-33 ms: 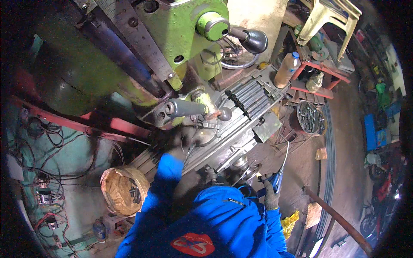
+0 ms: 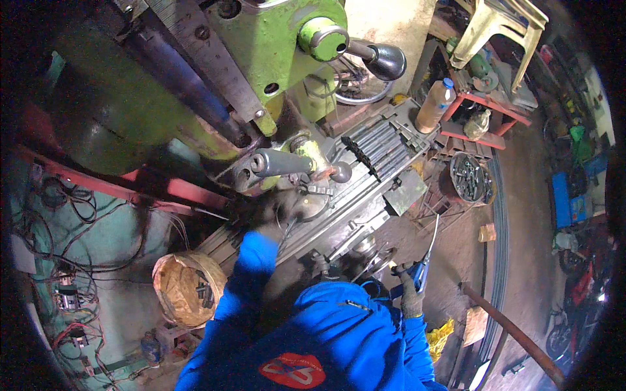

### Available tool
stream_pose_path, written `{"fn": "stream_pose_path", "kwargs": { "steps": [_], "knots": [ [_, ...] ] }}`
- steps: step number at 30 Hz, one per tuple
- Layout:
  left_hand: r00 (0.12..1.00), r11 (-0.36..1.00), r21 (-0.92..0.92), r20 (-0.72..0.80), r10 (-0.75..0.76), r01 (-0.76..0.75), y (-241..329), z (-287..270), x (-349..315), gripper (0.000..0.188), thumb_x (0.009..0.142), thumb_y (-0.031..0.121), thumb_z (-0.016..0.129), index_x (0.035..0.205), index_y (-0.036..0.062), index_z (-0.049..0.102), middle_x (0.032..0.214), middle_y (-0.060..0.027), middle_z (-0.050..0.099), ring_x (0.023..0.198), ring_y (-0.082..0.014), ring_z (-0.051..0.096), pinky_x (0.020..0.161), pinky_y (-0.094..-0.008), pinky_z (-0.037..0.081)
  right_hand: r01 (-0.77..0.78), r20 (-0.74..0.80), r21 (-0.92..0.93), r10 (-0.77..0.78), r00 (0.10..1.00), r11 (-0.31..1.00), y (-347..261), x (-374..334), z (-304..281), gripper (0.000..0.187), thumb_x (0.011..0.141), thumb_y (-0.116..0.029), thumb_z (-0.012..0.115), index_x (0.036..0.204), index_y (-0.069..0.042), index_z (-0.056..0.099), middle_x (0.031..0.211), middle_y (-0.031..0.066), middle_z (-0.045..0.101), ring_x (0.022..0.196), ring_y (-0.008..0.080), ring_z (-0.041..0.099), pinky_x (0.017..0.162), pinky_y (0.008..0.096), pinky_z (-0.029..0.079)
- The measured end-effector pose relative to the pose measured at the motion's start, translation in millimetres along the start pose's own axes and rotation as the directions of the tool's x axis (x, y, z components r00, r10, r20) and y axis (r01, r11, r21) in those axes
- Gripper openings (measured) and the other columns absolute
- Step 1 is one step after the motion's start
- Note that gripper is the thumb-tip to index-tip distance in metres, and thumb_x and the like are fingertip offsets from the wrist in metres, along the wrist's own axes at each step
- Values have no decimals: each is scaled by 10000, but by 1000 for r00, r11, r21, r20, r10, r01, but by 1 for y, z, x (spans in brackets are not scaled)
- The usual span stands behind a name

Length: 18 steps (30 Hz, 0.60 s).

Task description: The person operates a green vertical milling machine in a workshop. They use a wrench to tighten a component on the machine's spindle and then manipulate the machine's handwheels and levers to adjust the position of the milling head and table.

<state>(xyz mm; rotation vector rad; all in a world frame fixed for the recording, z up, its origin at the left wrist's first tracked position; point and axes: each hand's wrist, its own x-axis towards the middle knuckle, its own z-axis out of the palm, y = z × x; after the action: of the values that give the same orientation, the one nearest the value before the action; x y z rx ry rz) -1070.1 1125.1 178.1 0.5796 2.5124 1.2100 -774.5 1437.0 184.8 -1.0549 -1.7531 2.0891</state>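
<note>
My left hand [image 2: 272, 218], dark and smeared, reaches to the round metal fixture [image 2: 310, 203] on the machine's table, below the grey lever handle [image 2: 283, 164]. Its fingers are lost in shadow, so I cannot make out whether it holds anything. My right hand [image 2: 411, 296], in a grey glove, is low on the right with its fingers curled. It is closed on a blue tool [image 2: 422, 277] with a long thin metal nozzle pointing up and away. Just left of these fingers is the machine's handwheel [image 2: 379, 260].
Long slotted machine table [image 2: 306, 238] runs diagonally, with several bars [image 2: 385, 146] lying on it. A capped bottle [image 2: 435, 105] stands at its far end. The green machine head [image 2: 274, 49] overhangs. Around are a bucket of metal parts [image 2: 468, 179], a round bin [image 2: 186, 264] and a rusty pipe [image 2: 512, 332].
</note>
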Motion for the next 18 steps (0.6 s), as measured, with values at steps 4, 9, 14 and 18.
{"fn": "stream_pose_path", "kwargs": {
  "steps": [4,9,14,18],
  "knots": [
    [1000,996,-82,9,-21,22,1,0,0,430,938,294,602,1283,39,574,1178,-145,641,1155,-312,588,949,-395,490,32,-8,1,-32,999,999,12,0,-6,205,895,-179,656,1062,-68,609,961,67,689,877,165,650,722,288,515],
    [991,953,-270,44,-130,137,16,2,-9,444,938,295,612,1297,38,567,1180,-138,640,1168,-304,583,956,-386,488,40,-28,-22,-40,999,999,1,-8,-5,221,899,-174,648,1087,-65,608,969,68,689,910,167,654,744,291,514],
    [963,851,452,133,233,-268,-12,8,0,478,935,211,635,1381,82,525,1357,-127,571,1189,-237,573,1025,-368,460,41,-87,33,-38,995,999,18,-8,-11,355,903,-224,677,1190,-39,577,1025,69,681,920,153,639,782,293,519],
    [943,779,533,149,299,-331,-14,16,13,480,934,214,635,1382,82,524,1357,-129,570,1190,-240,573,1025,-369,460,85,-119,-33,-89,989,996,41,-3,-24,447,899,-261,708,1254,-29,570,1079,64,669,935,141,630,788,284,520]
  ]
}}
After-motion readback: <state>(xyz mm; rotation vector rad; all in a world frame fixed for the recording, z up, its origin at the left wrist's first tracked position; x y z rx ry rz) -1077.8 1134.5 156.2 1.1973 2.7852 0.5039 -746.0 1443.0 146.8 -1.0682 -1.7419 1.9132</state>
